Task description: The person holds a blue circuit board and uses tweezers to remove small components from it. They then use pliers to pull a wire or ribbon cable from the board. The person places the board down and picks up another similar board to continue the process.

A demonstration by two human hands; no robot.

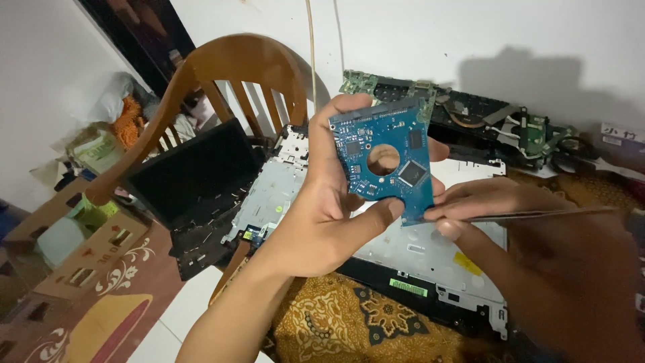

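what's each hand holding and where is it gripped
Left hand pinches the blue circuit board by its left and bottom edges. Right hand holds a thin metal tool near its tip.

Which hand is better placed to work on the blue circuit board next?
Probably the right hand: it holds a thin tool at the blue circuit board lower corner, while the left hand grips the board.

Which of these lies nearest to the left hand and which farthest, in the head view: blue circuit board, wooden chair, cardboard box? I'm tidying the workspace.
1. Blue circuit board: held in the left hand, above the opened laptop.
2. Wooden chair: to the left, behind the hand.
3. Cardboard box: far left, on the floor.
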